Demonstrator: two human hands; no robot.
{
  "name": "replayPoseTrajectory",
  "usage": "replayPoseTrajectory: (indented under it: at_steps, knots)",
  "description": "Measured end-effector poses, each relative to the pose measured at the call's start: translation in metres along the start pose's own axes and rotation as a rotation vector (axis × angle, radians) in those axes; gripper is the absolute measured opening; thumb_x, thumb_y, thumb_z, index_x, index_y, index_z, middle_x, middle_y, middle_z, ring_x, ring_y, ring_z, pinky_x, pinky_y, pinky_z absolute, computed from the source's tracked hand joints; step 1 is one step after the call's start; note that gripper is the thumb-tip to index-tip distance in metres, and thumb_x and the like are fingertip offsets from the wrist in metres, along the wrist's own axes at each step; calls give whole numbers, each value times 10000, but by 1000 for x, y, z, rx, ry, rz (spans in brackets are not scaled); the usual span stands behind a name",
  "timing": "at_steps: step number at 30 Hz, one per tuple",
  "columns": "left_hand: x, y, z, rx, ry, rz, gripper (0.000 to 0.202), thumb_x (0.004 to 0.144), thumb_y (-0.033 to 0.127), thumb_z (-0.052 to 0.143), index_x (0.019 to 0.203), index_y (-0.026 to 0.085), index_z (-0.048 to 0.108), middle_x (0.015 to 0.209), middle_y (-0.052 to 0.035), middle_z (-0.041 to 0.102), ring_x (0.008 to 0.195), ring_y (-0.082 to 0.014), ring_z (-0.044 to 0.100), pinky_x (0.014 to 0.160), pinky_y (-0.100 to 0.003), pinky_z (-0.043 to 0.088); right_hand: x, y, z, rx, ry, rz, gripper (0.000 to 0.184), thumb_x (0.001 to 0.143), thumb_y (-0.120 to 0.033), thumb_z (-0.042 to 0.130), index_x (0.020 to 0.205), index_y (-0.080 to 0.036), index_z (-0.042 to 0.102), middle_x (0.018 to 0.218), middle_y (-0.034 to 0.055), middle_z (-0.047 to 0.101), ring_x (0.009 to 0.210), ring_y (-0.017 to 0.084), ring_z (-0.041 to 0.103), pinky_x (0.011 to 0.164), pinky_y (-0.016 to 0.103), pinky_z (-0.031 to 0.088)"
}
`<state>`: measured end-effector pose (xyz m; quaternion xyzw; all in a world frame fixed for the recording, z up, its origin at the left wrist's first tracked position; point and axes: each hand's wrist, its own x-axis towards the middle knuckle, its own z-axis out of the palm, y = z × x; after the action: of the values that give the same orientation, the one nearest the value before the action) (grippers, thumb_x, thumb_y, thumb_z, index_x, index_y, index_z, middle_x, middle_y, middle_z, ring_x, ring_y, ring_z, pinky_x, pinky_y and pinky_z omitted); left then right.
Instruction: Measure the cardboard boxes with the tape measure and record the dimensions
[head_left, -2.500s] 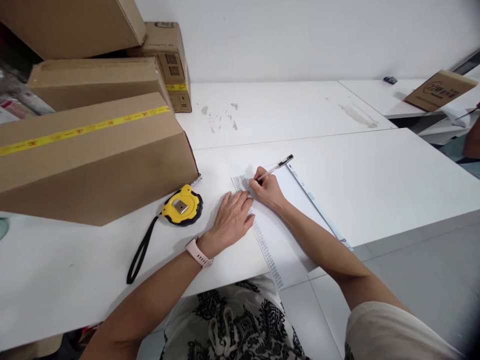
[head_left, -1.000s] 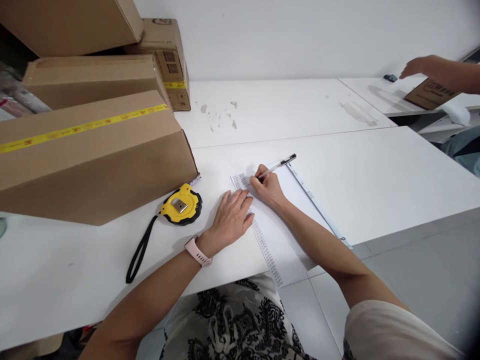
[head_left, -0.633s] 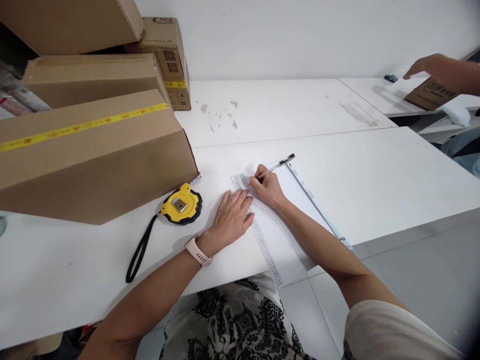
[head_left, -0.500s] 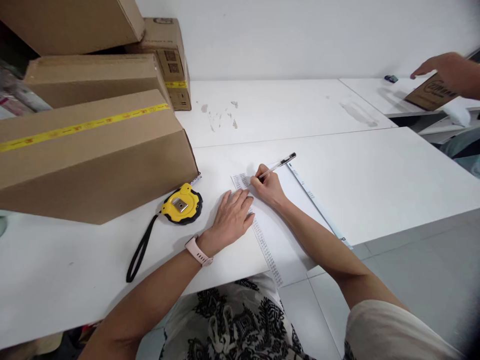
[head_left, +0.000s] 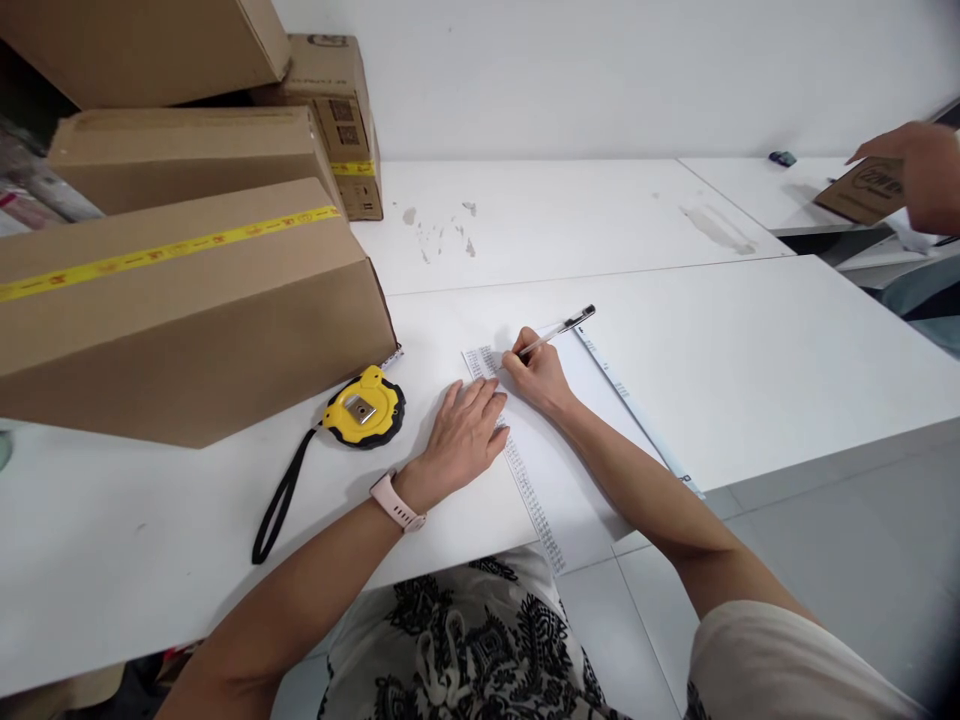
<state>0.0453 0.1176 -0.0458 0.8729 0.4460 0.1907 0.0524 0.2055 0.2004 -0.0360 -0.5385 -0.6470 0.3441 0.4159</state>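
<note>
My right hand point(head_left: 538, 372) is closed around a pen point(head_left: 559, 329) with a clear barrel and a dark end, its tip low over a white sheet of paper point(head_left: 574, 480). Small print or writing runs down the sheet's left edge, and a pale blue strip point(head_left: 634, 405) borders its right side. My left hand point(head_left: 466, 430) lies flat with fingers stretched out, over the sheet's left edge and the table. A yellow and black tape measure point(head_left: 365, 408) with a black strap rests left of that hand, its tape end at the carton's corner.
A large cardboard box point(head_left: 202, 330) with yellow tape stands on the white table point(head_left: 450, 530) at left, with more boxes point(head_left: 322, 80) stacked behind. At far right another person's hand point(head_left: 930, 170) is by a small box point(head_left: 862, 190). The table's front edge runs close to my body.
The pen's upper end has shifted very slightly; my left hand stays put. At far right the other person's hand has moved right and down, and the small box there has shifted slightly.
</note>
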Motion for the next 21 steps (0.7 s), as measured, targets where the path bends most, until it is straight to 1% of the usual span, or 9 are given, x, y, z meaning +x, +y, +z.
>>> replayPoseTrajectory:
  at_steps: [7, 16, 19, 21]
  knots:
    - [0, 0, -1, -5, -8, -8, 365, 968, 261, 554, 1288, 89, 578, 1438, -202, 577, 1364, -327, 505, 1155, -532, 338, -1, 0, 0, -22, -19, 2, 174, 752, -213, 547, 676, -243, 393, 513, -88, 364, 516, 107, 353, 518, 264, 281]
    - [0, 0, -1, -8, -9, -9, 367, 974, 266, 534, 1292, 89, 580, 1449, -205, 570, 1371, -329, 498, 1159, -542, 335, -1, 1, 1, -16, 5, -14, 183, 754, -216, 557, 668, -242, 397, 523, -82, 371, 523, 111, 362, 526, 265, 289]
    - [0, 0, -1, -9, -15, -12, 371, 975, 268, 535, 1295, 87, 580, 1454, -200, 568, 1374, -328, 496, 1161, -539, 333, 1, 3, 1, -25, 40, -19, 218, 776, -233, 573, 669, -247, 384, 530, -77, 371, 525, 116, 365, 526, 268, 298]
    - [0, 0, -1, -8, -19, -11, 373, 975, 267, 535, 1297, 83, 580, 1457, -199, 566, 1370, -329, 499, 1160, -538, 337, 3, 7, 0, -11, 89, -53, 222, 823, -282, 581, 702, -248, 398, 562, -68, 398, 536, 123, 381, 526, 271, 317]
